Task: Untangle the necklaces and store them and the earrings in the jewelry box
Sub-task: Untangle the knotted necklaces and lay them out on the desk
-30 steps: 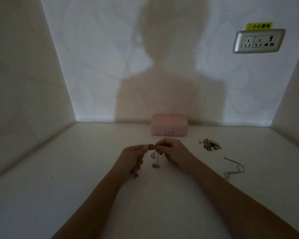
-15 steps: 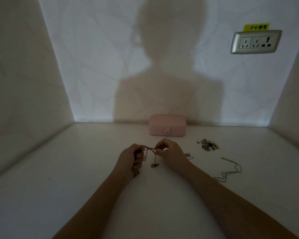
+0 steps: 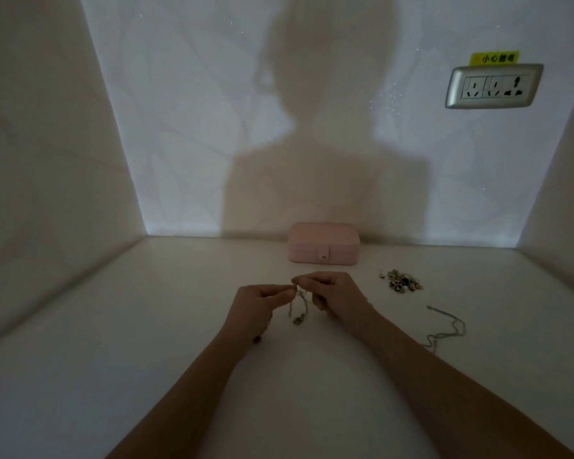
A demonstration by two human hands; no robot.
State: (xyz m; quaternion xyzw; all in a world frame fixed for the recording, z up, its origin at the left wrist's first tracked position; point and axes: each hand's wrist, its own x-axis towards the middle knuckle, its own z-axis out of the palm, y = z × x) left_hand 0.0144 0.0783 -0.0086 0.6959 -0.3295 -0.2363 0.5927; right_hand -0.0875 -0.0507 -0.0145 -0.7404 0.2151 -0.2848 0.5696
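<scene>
Pink jewelry box (image 3: pixel 323 243), lid closed, stood at the back wall. Left hand (image 3: pixel 256 309) and right hand (image 3: pixel 337 294) each pinched the tangled necklaces (image 3: pixel 299 306) hanging between them above the white tabletop (image 3: pixel 146 326). Earrings (image 3: pixel 401 281) were heaped to the right; one loose necklace (image 3: pixel 448 326) lay nearer.

— Where's the jewelry box (image 3: pixel 323 243)?
— At the worktop's (image 3: pixel 146 326) back edge, against the wall, about mid-width.
— And the earrings (image 3: pixel 400 283)?
— Right of the box, slightly forward. A loose necklace (image 3: pixel 444 329) lies further forward, towards the right edge. The tangled necklaces (image 3: pixel 299 306) hang between the left hand (image 3: pixel 256 309) and the right hand (image 3: pixel 335 296), before the box.
</scene>
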